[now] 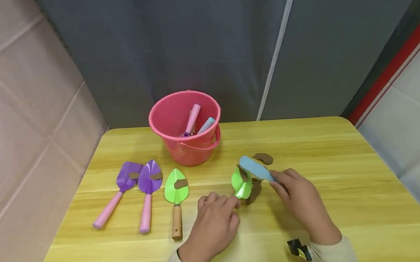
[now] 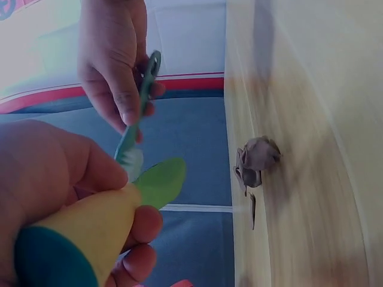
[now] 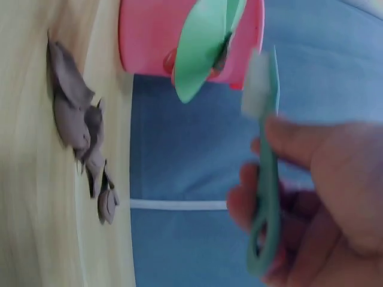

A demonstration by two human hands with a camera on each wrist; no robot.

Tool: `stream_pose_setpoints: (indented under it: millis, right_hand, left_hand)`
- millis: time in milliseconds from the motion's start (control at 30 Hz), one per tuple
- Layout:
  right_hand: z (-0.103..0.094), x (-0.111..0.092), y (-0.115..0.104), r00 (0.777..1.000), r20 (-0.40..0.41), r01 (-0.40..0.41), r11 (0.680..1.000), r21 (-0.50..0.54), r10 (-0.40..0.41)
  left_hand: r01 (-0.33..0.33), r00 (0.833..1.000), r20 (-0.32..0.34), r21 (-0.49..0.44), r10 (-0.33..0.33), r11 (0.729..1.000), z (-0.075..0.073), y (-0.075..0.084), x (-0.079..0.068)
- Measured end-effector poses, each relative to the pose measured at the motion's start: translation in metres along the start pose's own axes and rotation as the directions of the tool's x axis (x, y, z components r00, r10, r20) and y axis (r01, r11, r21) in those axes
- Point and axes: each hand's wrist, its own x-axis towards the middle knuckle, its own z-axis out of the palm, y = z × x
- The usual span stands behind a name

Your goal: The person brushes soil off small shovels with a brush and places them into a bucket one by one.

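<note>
My left hand (image 1: 215, 223) grips a small garden trowel by its yellow handle (image 2: 90, 230), which has a teal end. Its green blade (image 1: 241, 187) is held above the table with a brown clay-like patch (image 1: 243, 175) on it. In my right hand (image 1: 301, 198) is a blue-green brush (image 3: 269, 191) with pale bristles (image 3: 255, 85), pinched between thumb and fingers. In the head view the brush head overlaps the blade at the brown patch; in the right wrist view the bristles appear beside it. Brown clay-like pieces (image 3: 72, 113) lie on the table below the trowel.
A pink bucket (image 1: 189, 150) with several handled tools stands at the back. To the left lie a purple shovel (image 1: 125, 177), a purple trowel (image 1: 148, 177) and a green wooden-handled trowel (image 1: 176, 195), each with a brown patch. A grey curtain (image 1: 201, 43) hangs behind the table.
</note>
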Motion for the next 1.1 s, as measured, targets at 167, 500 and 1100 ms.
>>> stream_pose_setpoints:
  millis: [167, 500, 1100]
  right_hand:
    - [0.0053, -0.0007, -0.0015, 0.999, 0.047, -0.022, 1.000, -0.019, 0.023]
    - [0.0046, -0.0009, 0.0005, 1.000, -0.014, -0.016, 1.000, -0.021, 0.015]
    - [0.0047, 0.0002, 0.0007, 0.997, 0.075, 0.007, 0.999, 0.049, -0.011]
  left_hand:
    - [-0.004, 1.000, 0.010, -0.011, 0.004, 1.000, 0.0007, 0.0018, 0.0004]
    - [0.012, 1.000, 0.021, 0.028, -0.013, 1.000, 0.0016, 0.0016, 0.0001]
    - [0.014, 1.000, -0.002, 0.012, -0.014, 1.000, -0.0039, 0.0022, 0.0006]
